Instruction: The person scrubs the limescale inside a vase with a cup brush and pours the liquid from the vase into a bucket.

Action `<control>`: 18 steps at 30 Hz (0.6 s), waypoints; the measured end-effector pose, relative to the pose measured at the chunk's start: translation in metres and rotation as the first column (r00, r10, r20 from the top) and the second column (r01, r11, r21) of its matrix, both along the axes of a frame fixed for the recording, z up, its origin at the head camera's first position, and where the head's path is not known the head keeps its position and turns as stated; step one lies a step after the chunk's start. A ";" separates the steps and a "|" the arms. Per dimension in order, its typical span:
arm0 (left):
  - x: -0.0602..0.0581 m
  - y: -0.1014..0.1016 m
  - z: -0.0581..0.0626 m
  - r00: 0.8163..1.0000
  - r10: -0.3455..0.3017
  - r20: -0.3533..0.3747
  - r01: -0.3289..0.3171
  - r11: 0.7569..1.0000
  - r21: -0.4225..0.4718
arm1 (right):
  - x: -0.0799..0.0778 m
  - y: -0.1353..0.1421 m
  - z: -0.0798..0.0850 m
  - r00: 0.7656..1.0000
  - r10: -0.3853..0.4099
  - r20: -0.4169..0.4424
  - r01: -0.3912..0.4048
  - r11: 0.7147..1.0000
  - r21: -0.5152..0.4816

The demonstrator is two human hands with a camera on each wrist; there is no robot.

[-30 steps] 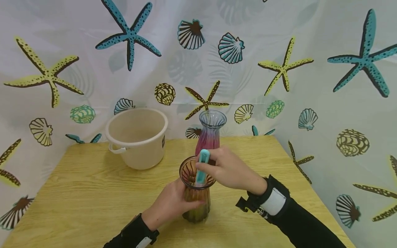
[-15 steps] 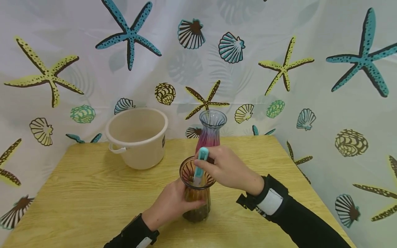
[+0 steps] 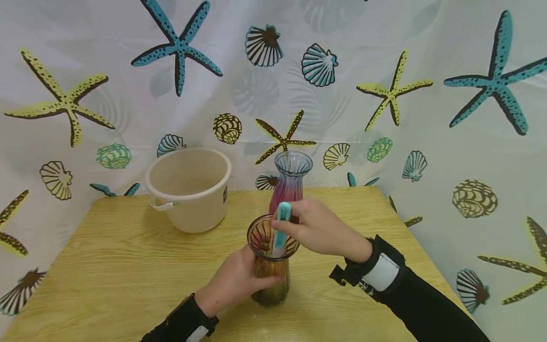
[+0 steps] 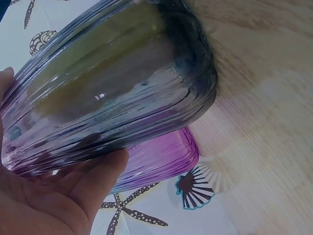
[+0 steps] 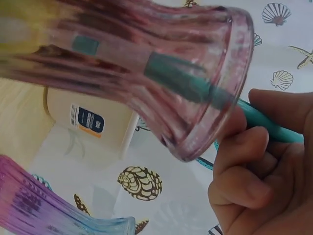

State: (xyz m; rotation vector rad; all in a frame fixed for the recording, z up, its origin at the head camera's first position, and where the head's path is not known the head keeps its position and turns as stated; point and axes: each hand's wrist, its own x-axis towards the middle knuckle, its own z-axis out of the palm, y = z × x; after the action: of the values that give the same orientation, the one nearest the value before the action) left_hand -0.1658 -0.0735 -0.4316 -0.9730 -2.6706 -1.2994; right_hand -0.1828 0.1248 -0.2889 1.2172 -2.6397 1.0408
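Observation:
My left hand [image 3: 239, 280] grips a ribbed amber glass vase [image 3: 272, 270] round its body; the vase stands on the table with its flared mouth up. In my right hand [image 3: 325, 230] the teal handle of a bottle brush [image 3: 283, 219] is pinched between thumb and fingers. Its shaft runs down through the mouth into the vase. Through the glass in the left wrist view, a yellow sponge-like head [image 4: 102, 54] shows low inside. The right wrist view shows the right fingers [image 5: 244, 142] curled close to the rim.
Behind the right hand stands a pink-and-blue glass vase [image 3: 287, 190], partly covered by it. A cream bucket [image 3: 198, 213] with a handle sits at the back left. The wooden table [image 3: 128, 266] backs onto a curtain [image 3: 333, 109] printed with starfish and shells.
The right hand and brush handle have shifted slightly, first up and left, then right and down again within the vase mouth. The left hand and vase stay in place.

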 end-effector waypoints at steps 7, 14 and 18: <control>0.000 0.000 0.000 1.000 0.030 -0.008 -0.030 1.000 -0.006 | 0.009 -0.006 0.007 0.999 0.031 0.044 -0.029 0.998 -0.057; 0.001 0.001 0.000 0.998 0.051 0.022 -0.051 0.999 -0.020 | 0.020 -0.012 0.017 0.999 0.012 0.049 -0.007 0.996 -0.087; 0.002 0.001 -0.001 0.999 0.049 0.020 -0.049 0.999 -0.020 | 0.010 -0.008 0.005 1.000 -0.010 0.019 0.012 0.997 -0.072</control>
State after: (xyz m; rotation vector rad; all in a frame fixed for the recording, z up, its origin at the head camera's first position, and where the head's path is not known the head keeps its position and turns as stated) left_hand -0.1640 -0.0726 -0.4321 -0.8953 -2.7089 -1.2829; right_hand -0.1724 0.1169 -0.2844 1.1830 -2.5952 1.1404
